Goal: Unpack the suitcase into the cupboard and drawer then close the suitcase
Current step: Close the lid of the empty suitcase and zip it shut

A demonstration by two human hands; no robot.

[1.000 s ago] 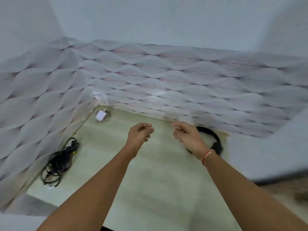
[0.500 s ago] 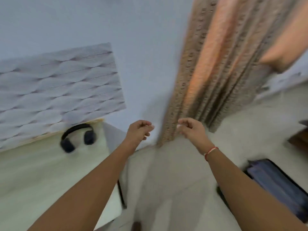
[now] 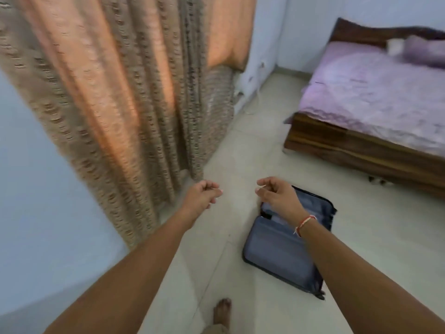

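A dark blue suitcase (image 3: 274, 254) lies open and flat on the pale tiled floor, right of centre, with its inside lining showing. My right hand (image 3: 277, 195) hangs in the air above its far half, fingers loosely curled, holding nothing. A red thread band circles that wrist. My left hand (image 3: 202, 195) is held out at the same height to the left of the suitcase, over bare floor, fingers loosely curled and empty. Cupboard and drawer are out of view.
A patterned beige and orange curtain (image 3: 125, 92) hangs on the left down to the floor. A low wooden bed (image 3: 361, 150) with a purple cover stands at the right. My bare foot (image 3: 222, 312) is on the floor at the bottom.
The view has swung right, from a desk with headphones and cables past the curtain to the floor with the suitcase and bed. Both hands keep the same loosely curled pose.
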